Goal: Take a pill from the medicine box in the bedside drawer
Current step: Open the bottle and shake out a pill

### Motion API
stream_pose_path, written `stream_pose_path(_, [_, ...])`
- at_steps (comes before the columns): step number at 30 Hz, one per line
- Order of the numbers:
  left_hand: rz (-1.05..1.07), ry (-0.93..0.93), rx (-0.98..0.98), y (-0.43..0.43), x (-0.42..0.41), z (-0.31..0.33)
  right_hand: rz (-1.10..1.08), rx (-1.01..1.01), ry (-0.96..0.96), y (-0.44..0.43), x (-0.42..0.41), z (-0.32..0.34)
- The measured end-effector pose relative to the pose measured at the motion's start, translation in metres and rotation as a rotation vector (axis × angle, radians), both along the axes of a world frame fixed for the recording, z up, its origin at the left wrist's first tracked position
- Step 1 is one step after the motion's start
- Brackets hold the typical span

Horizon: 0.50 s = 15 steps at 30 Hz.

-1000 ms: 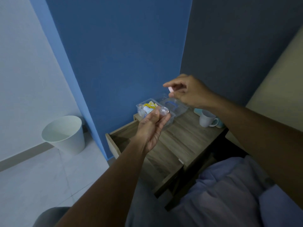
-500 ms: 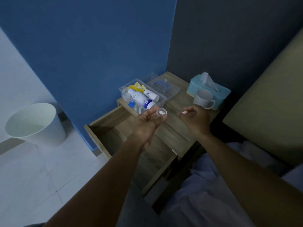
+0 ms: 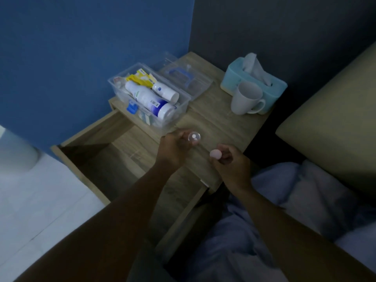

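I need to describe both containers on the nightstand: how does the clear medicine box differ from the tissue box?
The medicine box is see-through plastic; the tissue box is opaque pale teal. The medicine box stands open, its lid beside it, showing white bottles and packets; the tissue box stays covered, one tissue poking from its slot. Both are rectangular and rest on the nightstand.

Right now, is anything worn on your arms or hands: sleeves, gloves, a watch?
Nothing that I can see. The left hand and right hand are bare, with no gloves. Both forearms are uncovered up to the edge of the picture, with no sleeves, no watch and no bands. The light is dim, so a thin ring could escape me.
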<state>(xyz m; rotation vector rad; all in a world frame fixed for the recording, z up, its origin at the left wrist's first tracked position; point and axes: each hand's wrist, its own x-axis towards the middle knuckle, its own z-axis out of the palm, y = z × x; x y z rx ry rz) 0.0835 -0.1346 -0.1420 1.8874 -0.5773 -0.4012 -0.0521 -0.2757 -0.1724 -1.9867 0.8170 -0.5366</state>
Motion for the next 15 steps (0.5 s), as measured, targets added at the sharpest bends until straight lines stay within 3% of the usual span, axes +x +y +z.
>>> stream_pose_path(4, [-0.093, -0.261, 0.192, -0.008, 0.004, -0.016, 0.007, 0.012, 0.007, -0.004, 0.004, -0.005])
stream_pose_path(11, [-0.062, -0.300, 0.351, -0.023, 0.002, -0.029, 0.001, 0.231, -0.052, -0.013, 0.007, -0.016])
stream_pose_path(15, [-0.118, -0.345, 0.395, -0.015, -0.005, -0.026, 0.027, 0.220, -0.092, -0.014, 0.008, -0.011])
